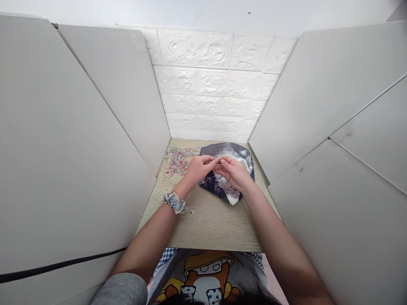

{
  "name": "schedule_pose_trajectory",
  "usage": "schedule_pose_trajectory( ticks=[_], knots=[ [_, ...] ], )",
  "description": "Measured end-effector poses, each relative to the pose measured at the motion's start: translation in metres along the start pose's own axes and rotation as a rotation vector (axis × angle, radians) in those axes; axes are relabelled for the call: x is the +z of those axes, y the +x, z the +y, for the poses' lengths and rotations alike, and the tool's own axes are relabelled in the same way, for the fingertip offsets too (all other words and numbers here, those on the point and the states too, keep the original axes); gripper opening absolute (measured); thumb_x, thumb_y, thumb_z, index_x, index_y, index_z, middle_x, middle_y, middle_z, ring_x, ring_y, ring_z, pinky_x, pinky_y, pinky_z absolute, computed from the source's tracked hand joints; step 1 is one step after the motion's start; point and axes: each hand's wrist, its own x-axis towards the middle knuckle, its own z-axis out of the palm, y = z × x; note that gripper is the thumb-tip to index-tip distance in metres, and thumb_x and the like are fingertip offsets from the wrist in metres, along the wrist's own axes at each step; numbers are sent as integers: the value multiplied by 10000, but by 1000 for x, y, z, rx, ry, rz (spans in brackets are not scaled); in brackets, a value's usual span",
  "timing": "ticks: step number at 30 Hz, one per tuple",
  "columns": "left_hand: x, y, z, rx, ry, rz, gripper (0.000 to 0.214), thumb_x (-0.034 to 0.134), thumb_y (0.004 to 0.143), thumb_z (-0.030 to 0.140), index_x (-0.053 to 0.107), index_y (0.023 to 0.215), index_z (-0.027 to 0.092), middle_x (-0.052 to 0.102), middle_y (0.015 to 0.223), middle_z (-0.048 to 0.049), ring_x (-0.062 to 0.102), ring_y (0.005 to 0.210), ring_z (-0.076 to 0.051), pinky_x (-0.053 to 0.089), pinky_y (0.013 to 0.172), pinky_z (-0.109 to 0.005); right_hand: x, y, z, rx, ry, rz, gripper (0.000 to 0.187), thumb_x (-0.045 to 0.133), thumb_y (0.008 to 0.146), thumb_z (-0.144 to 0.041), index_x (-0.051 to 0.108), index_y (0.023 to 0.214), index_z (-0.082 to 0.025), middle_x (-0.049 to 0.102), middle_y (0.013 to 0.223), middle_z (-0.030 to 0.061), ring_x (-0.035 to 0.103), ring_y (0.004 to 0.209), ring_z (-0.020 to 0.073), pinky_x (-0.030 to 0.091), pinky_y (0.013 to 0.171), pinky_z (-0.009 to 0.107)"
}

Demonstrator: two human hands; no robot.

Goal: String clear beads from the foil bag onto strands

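Note:
My left hand [202,166] and my right hand [232,170] meet fingertip to fingertip above a dark blue patterned bag with a silver lining [212,186]. Both are closed in a pinch. What lies between the fingertips is too small to make out. Below my right hand, pinkish loose beads [229,189] lie on the silvery lining. Left of my left hand, several strings of pastel and red beads [177,163] lie in a heap on the table. A light blue scrunchie [177,202] and a chain bracelet circle my left wrist.
The small wood-grain table [219,228] is boxed in by white panels at left [127,84] and right [305,97]. A white brick-pattern wall [210,80] stands behind. A tiny object [191,212] lies near my left wrist. A black cable [63,264] runs at lower left.

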Motion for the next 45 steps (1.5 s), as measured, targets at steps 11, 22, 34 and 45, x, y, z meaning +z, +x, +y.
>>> schedule_pose_trajectory(
  ticks=[11, 22, 34, 45],
  knots=[
    [1, 2, -2, -26, -16, -10, 354, 464, 704, 423, 650, 742, 125, 621, 658, -30, 515, 610, -115, 374, 555, -218, 3, -1, -2, -47, -151, 57, 150, 624, 632, -282, 562, 723, -181, 598, 676, -27, 575, 656, 76, 461, 721, 247],
    [-3, 3, 1, -146, -149, -122, 328, 506, 672, 445, 577, 656, 125, 436, 506, 37, 370, 438, -50, 275, 422, -187, -1, -8, -10, -470, -943, 164, 128, 520, 712, -292, 558, 661, -181, 549, 656, 2, 504, 623, 114, 421, 594, 258],
    [1, 4, -1, -82, -385, -249, 309, 446, 722, 451, 492, 713, 145, 490, 640, 20, 477, 608, -77, 380, 600, -215, -4, -5, -7, -574, -923, 104, 108, 515, 727, -292, 594, 727, -217, 516, 968, 47, 506, 887, 157, 449, 713, 307],
    [-20, 1, 6, -55, -299, -254, 255, 489, 697, 384, 519, 626, 141, 428, 525, 29, 385, 501, -61, 298, 480, -199, -3, -6, -15, -482, -502, 291, 143, 498, 732, -345, 466, 728, -205, 578, 767, 2, 522, 623, 96, 422, 522, 216]
  ],
)
